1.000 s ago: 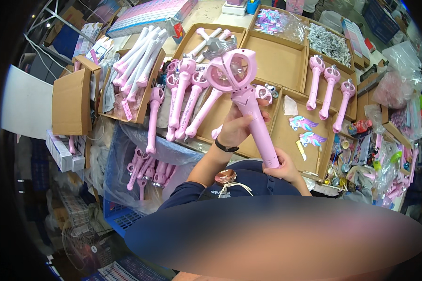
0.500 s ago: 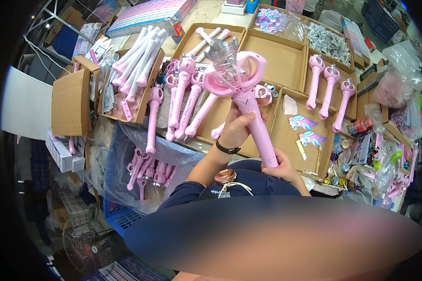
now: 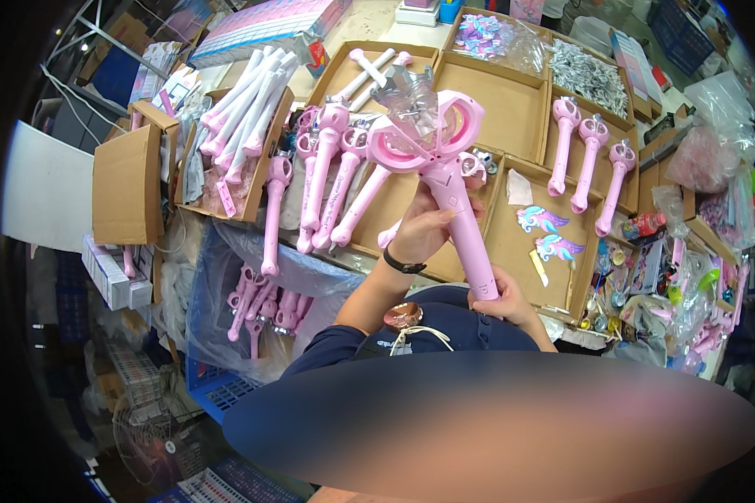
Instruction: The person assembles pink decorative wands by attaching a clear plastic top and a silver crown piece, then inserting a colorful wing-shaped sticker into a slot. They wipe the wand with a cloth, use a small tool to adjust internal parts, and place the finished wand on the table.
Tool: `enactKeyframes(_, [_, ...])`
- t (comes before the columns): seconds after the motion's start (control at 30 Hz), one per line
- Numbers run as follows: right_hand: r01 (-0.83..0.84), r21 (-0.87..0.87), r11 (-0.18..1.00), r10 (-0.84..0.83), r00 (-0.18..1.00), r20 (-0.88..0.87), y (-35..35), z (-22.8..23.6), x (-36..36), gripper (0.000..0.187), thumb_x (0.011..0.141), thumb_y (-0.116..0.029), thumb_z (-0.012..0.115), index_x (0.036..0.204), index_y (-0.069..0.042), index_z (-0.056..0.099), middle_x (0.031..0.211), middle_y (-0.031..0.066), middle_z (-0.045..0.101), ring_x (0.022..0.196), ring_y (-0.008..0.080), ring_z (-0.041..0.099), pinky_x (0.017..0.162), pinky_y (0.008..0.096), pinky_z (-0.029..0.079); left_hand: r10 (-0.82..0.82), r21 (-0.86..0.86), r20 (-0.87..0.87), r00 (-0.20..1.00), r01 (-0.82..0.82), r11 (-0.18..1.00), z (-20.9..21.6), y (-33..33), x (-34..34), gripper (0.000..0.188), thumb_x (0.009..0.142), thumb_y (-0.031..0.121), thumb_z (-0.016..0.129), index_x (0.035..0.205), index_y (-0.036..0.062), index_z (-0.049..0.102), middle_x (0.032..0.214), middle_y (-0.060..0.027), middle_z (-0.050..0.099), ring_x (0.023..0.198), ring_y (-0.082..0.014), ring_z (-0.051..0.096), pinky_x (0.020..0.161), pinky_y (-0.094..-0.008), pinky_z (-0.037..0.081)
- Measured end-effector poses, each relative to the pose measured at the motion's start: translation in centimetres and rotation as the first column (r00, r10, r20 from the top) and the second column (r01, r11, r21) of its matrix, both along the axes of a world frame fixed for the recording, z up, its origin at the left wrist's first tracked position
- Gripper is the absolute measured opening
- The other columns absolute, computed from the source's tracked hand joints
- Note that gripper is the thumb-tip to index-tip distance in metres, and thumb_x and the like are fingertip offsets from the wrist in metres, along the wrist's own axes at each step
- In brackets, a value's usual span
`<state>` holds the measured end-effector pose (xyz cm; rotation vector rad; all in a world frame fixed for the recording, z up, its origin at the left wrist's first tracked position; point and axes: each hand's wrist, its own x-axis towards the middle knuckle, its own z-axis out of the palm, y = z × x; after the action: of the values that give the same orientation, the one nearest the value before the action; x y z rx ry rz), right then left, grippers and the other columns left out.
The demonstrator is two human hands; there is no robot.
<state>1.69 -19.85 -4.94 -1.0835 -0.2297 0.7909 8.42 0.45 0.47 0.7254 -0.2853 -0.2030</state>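
Since a second ago the wand (image 3: 445,180) has tilted: its ring head, then upright and face-on, now leans up and to the left, and a clear crystal piece (image 3: 411,105) sits in the ring where none showed before. Both hands have kept their places on the handle.

Left hand (image 3: 428,230) is wrapped around the upper handle just under the ring, a black band at its wrist. Right hand (image 3: 503,302) is closed on the butt end, close to the chest. So the wand is held in the air between the two hands, above the front edge of the surface, over the open trays (image 3: 512,109).

Risks, as I judge them: the crystal looks only loosely seated, and with the head tipped this far it could slide out and drop among the finished wands (image 3: 331,180) in the tray below, or off the front edge into the bag of parts (image 3: 260,298). A twist from the right hand against the left could also strain the neck of the handle. Whether the crystal is clipped in cannot be told.
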Motion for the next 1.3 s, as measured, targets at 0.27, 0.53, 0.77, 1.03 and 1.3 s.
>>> enactKeyframes(0.27, [-0.011,-0.042,0.999,0.010,1.000,-0.016,0.2,-0.2,0.0,0.055,0.070,-0.009,0.073,0.118,-0.002,0.046,0.089,0.0044,0.057,0.079,0.0105,0.057,0.070,0.0237,0.046,0.129,0.113,-0.083,0.988,-0.119,0.986,-0.4,-0.4,0.1,0.056,0.079,0.014,0.057,0.125,0.0087,0.027,0.114,-0.0137,0.052,0.088,-0.0206,0.058,0.071,-0.0349,0.052])
enactKeyframes(0.53, [-0.042,0.022,0.999,0.043,0.999,-0.033,0.0,-0.2,0.1,0.056,0.069,-0.009,0.072,0.118,-0.001,0.046,0.090,0.0054,0.058,0.077,0.0105,0.057,0.069,0.0230,0.045,0.071,0.044,-0.044,0.997,-0.069,0.997,0.5,-0.2,-0.3,0.065,0.082,0.031,0.060,0.130,0.0044,0.026,0.116,-0.0174,0.052,0.092,-0.0228,0.058,0.074,-0.0364,0.051])
enactKeyframes(0.77, [-0.053,0.044,0.998,0.058,0.993,-0.106,0.5,0.1,0.2,0.061,0.067,-0.012,0.073,0.119,0.000,0.045,0.088,0.0067,0.058,0.075,0.0117,0.057,0.067,0.0225,0.044,0.207,-0.189,-0.008,0.978,-0.204,0.961,1.4,0.5,4.1,0.092,0.071,0.074,0.047,0.124,-0.0003,0.042,0.116,-0.0188,0.053,0.100,-0.0277,0.057,0.087,-0.0416,0.047])
enactKeyframes(1.03, [0.013,0.048,0.999,-0.008,0.995,-0.103,0.6,0.3,0.2,0.058,0.067,-0.011,0.072,0.117,0.000,0.046,0.085,0.0080,0.058,0.074,0.0138,0.058,0.065,0.0240,0.045,0.023,0.033,-0.054,0.998,-0.021,0.999,-0.4,-0.8,1.2,0.062,0.086,0.040,0.055,0.131,0.0085,0.025,0.115,-0.0151,0.050,0.090,-0.0240,0.059,0.080,-0.0381,0.048])
enactKeyframes(1.3, [-0.008,0.012,1.000,0.009,0.994,-0.107,0.6,0.2,0.2,0.057,0.067,-0.011,0.073,0.117,0.000,0.046,0.084,0.0067,0.059,0.073,0.0132,0.058,0.064,0.0230,0.045,0.092,0.174,-0.112,0.989,-0.071,0.982,-0.3,-0.9,0.6,0.053,0.082,0.017,0.056,0.126,0.0095,0.028,0.111,-0.0139,0.051,0.082,-0.0220,0.061,0.067,-0.0343,0.053])
